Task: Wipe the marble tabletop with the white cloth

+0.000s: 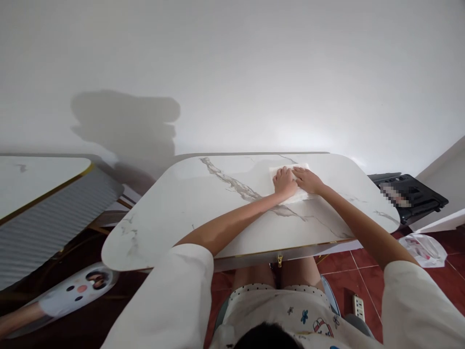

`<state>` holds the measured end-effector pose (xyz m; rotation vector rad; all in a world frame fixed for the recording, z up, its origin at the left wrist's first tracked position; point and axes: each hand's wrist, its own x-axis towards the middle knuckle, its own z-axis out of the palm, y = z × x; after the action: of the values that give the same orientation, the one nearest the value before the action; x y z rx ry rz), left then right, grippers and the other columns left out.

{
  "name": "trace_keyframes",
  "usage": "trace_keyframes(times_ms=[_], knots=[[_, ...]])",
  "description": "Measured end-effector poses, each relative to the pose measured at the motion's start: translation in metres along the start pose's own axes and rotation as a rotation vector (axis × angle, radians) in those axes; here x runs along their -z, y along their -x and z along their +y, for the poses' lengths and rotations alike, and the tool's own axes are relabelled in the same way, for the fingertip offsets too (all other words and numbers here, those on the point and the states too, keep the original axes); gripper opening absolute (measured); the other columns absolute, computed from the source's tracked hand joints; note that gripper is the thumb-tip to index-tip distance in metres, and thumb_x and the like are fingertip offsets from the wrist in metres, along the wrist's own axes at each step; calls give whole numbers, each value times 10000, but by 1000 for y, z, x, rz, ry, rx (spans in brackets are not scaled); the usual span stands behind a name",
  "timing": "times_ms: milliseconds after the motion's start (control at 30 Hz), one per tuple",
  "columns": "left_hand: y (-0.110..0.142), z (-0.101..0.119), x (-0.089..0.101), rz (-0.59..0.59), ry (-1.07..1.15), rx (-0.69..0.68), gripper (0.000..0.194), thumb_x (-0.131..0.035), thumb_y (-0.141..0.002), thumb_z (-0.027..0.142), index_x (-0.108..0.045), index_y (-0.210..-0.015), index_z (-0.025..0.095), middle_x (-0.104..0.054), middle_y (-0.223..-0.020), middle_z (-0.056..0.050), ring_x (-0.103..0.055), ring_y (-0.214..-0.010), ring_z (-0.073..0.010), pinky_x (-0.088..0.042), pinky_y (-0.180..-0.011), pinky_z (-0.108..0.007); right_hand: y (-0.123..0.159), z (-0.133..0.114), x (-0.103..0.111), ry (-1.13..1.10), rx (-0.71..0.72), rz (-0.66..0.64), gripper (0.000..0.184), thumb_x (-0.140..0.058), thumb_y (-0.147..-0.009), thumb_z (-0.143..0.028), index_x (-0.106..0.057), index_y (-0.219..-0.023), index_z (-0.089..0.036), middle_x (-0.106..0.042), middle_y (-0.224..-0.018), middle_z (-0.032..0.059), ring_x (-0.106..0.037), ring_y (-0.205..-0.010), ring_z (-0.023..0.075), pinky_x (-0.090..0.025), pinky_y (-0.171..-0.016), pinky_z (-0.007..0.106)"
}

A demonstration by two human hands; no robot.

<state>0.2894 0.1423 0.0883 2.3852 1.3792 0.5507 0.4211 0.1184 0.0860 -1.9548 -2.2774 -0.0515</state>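
Both hands down on the white cloth (301, 195)! The right hand (308, 181) lies flat, fingers stretched out; the left hand (285, 182), right beside it, presses with bent fingers, and whether it pinches any cloth I can't tell. That cloth sits on the marbled desk (170, 208), right of its middle, towards its back edge. A gold knob (280, 261) on the desk's front, a black case (423, 191) off its right end, another table (39, 184) to its left!
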Motion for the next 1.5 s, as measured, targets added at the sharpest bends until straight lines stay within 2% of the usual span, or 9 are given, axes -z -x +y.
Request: trace_keyframes(times_ms=[133, 233, 400, 567, 733, 900, 1100, 1333, 1500], knots=[[-48, -21, 0, 40, -62, -60, 403, -327, -889, 132, -451, -1272, 159, -414, -1442, -93, -334, -1342, -210, -336, -1070, -357, -46, 9, -13, 54, -46, 76, 529, -289, -912, -207, -386, -1408, -50, -381, -1471, 141, -322, -1367, 254, -277, -1098, 403], [-77, -35, -3, 89, -146, -124, 391, -323, -903, 151, -480, -1259, 113, -472, -1386, -128, -392, -1303, -223, -366, -1038, -339, -76, 19, -22, 50, -64, 113, 522, -270, -922, -206, -379, -1410, -56, -382, -1471, 139, -331, -1362, 250, -278, -1093, 401], [-115, -43, -13, 153, -231, -154, 408, -326, -907, 156, -476, -1271, 51, -465, -1388, -164, -386, -1303, -239, -302, -1078, -352, -113, 41, -29, 41, -49, 126, 523, -244, -927, -206, -384, -1408, -56, -373, -1476, 135, -329, -1362, 245, -282, -1092, 402], [-141, -35, -24, 163, -254, -201, 381, -332, -906, 168, -514, -1231, 88, -519, -1334, -142, -412, -1273, -246, -314, -1059, -378, -122, 65, -28, 3, -96, 129, 524, -246, -925, -208, -397, -1405, -63, -392, -1466, 133, -338, -1356, 245, -275, -1097, 421], [-144, -19, -34, 157, -234, -225, 391, -341, -903, 168, -500, -1251, 92, -509, -1351, -133, -417, -1267, -237, -316, -1059, -370, -108, 80, -26, 23, -149, 130, 514, -246, -933, -223, -402, -1406, -95, -394, -1467, 120, -338, -1358, 240, -283, -1094, 427], [-125, -10, -37, 119, -223, -265, 465, -315, -910, 165, -416, -1345, 37, -437, -1426, -141, -361, -1325, -238, -277, -1096, -351, -80, 70, -23, 47, -214, 129, 535, -223, -937, -230, -352, -1431, -66, -339, -1499, 122, -288, -1382, 239, -257, -1108, 410], [-80, -2, -34, 68, -194, -297, 486, -309, -911, 171, -393, -1368, 30, -396, -1457, -150, -328, -1356, -250, -267, -1112, -368, -33, 44, -18, 48, -251, 117, 534, -227, -940, -235, -348, -1432, -64, -329, -1502, 123, -291, -1381, 240, -261, -1104, 413], [-5, 0, -21, 32, -178, -327, 500, -327, -893, 170, -383, -1370, 31, -381, -1460, -172, -311, -1368, -280, -275, -1114, -412, 32, -5, -13, 90, -223, 135, 528, -258, -943, -242, -373, -1419, -43, -356, -1482, 150, -326, -1365, 265, -289, -1095, 417], [63, -3, -12, 17, -99, -333, 537, -351, -855, 163, -377, -1378, 44, -360, -1473, -174, -270, -1394, -268, -257, -1133, -413, 89, -46, -9, 101, -113, 172, 531, -308, -930, -255, -393, -1409, -42, -369, -1472, 153, -335, -1362, 262, -287, -1107, 404]])
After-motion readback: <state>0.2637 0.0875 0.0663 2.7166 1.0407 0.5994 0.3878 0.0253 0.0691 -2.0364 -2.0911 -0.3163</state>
